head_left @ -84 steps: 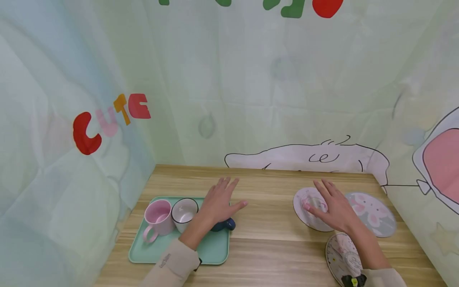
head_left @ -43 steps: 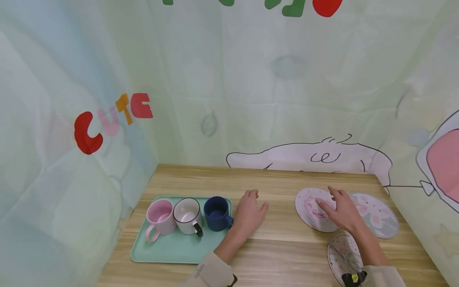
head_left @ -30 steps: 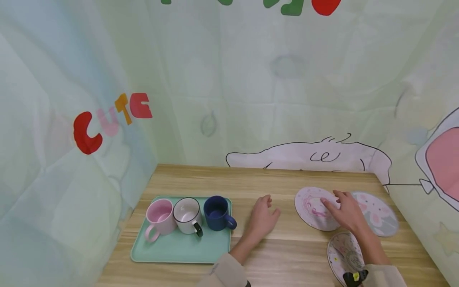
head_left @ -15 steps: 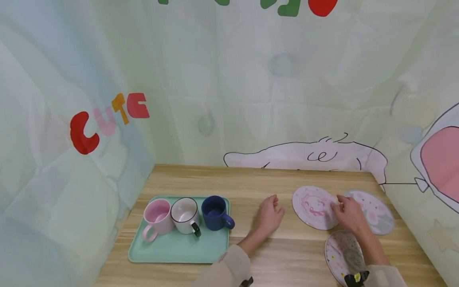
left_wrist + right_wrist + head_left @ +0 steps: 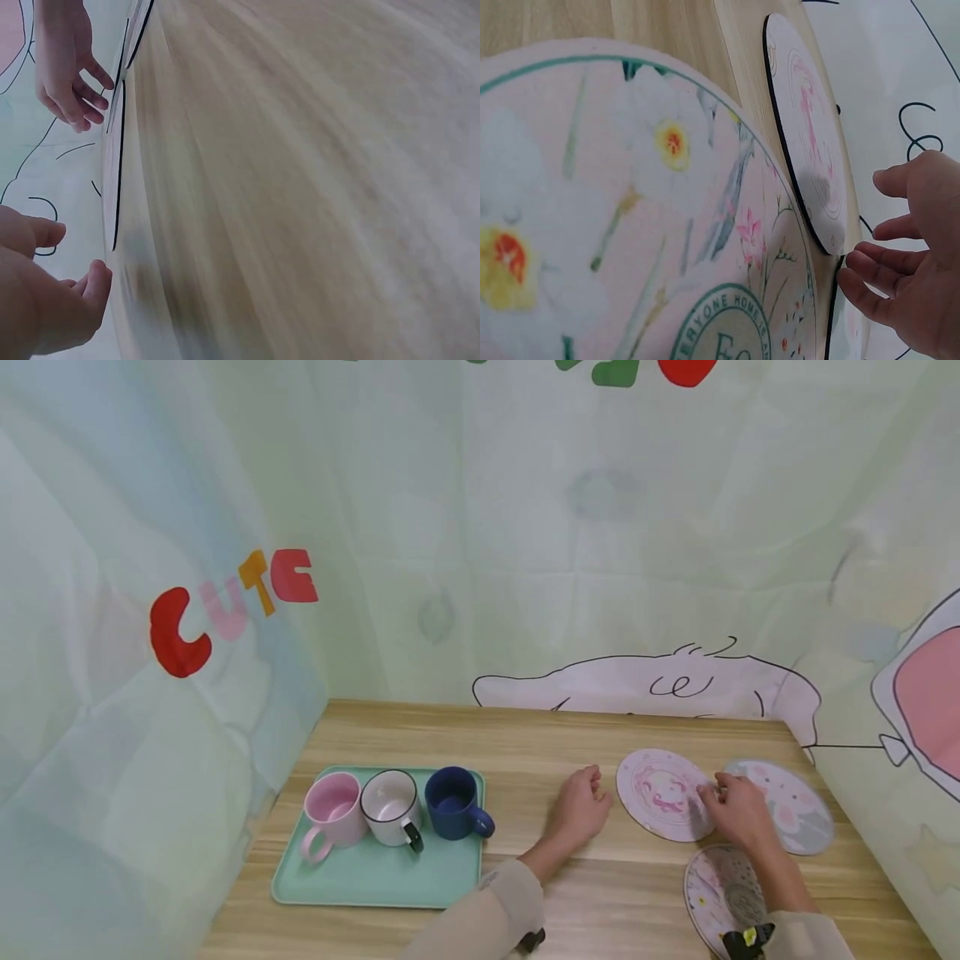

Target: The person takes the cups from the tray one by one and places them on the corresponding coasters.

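My left hand, fingers loosely bent, hovers over the table between the tray and the coasters, holding nothing. My right hand hangs just above the right edge of a round pink-patterned coaster. In the right wrist view, a gap shows between thumb and fingers of the right hand, with nothing in it. Under and beside that hand lie a grey coaster with a rabbit print and a floral coaster, partly hidden by the forearm. The coasters lie flat.
At the left, a mint-green tray carries a pink mug, a white mug with a black handle and a dark blue mug in a row. Printed cloth walls bound the wooden table at back and sides.
My left hand has moved right, from over the tray to near the pink-patterned coaster, its fingers bending. My right hand has shifted slightly right and lower, fingers more bent. Mugs and coasters stay put.
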Motion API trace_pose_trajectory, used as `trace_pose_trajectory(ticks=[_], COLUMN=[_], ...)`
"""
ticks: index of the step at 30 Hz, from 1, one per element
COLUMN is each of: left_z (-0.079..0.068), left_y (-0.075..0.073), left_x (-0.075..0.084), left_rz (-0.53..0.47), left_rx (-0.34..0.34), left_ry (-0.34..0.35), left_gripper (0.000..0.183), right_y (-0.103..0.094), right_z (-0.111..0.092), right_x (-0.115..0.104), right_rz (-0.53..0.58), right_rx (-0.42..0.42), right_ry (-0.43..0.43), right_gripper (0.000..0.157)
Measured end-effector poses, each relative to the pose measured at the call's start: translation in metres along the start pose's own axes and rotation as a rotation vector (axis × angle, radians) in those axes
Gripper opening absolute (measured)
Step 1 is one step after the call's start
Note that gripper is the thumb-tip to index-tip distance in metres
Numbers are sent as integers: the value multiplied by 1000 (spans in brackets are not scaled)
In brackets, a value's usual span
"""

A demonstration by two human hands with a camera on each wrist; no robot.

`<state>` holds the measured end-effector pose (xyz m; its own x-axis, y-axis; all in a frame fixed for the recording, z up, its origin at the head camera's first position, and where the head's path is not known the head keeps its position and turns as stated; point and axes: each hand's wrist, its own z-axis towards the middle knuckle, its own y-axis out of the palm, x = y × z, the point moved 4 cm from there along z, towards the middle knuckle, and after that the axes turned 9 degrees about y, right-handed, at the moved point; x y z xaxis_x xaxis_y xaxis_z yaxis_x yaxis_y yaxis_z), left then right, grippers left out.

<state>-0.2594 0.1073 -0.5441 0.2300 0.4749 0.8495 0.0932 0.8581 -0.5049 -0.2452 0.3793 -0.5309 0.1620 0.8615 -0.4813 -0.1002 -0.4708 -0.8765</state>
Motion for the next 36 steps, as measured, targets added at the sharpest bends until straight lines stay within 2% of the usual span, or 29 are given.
trace_pose_trajectory(ticks=[7,10,12,15,21,25,32,36], left_z=[5,8,10,13,17,17,14,13], left_y=[12,17,19,22,29,32,33,32], left_x=[4,4,4,6,9,11,15,16], left_rz=[57,70,80,95,122,97,-65,-101], left_rx=[-35,-46,-50,-40,-19,0,65,103], left_ry=[-2,-3,1,15,27,-23,-147,-197], left_gripper=[44,38,27,18,18,18,45,47], right_y=[3,5,6,6,6,9,11,12], right_z=[2,3,5,6,8,10,11,9], right_x=[3,2,2,2,2,1,-2,-2], right_rz=[-12,-18,-21,-27,-24,-22,-32,-23], right_rx=[-7,-19,-31,-43,-57,-92,-102,-91], right_ry=[12,29,48,73,78,107,136,135], right_gripper=[59,59,59,58,55,56,56,55])
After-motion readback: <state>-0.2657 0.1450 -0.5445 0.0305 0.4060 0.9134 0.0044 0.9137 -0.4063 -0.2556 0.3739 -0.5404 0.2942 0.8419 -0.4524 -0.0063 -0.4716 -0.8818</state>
